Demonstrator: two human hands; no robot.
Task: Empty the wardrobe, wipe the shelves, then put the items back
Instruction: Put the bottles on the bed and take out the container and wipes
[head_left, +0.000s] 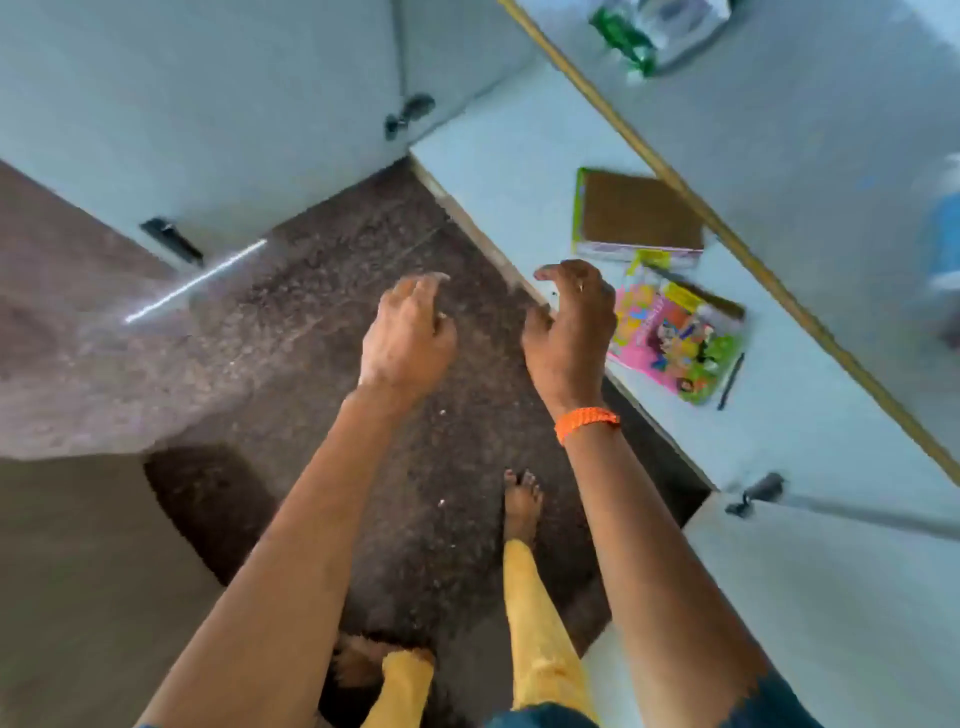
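A pale wardrobe shelf (498, 171) runs along the right, with a brown-backed box (636, 213) lying flat on it and a colourful picture book (680, 343) beside it nearer to me. A dark pen (731, 382) lies to the right of the book. My right hand (569, 322), with an orange band at the wrist, hovers at the shelf's front edge just left of the book, fingers loosely curled and holding nothing. My left hand (408, 338) hangs over the dark floor, fingers relaxed and empty. On the shelf above lies a green and clear plastic packet (631, 39).
An open wardrobe door (208, 104) with a dark handle (408, 117) stands at the left. A second door (831, 597) with a latch (756, 493) is at the lower right. My bare feet (522, 504) stand on the speckled dark floor (332, 291). A wooden edge strip (727, 234) fronts the upper shelf.
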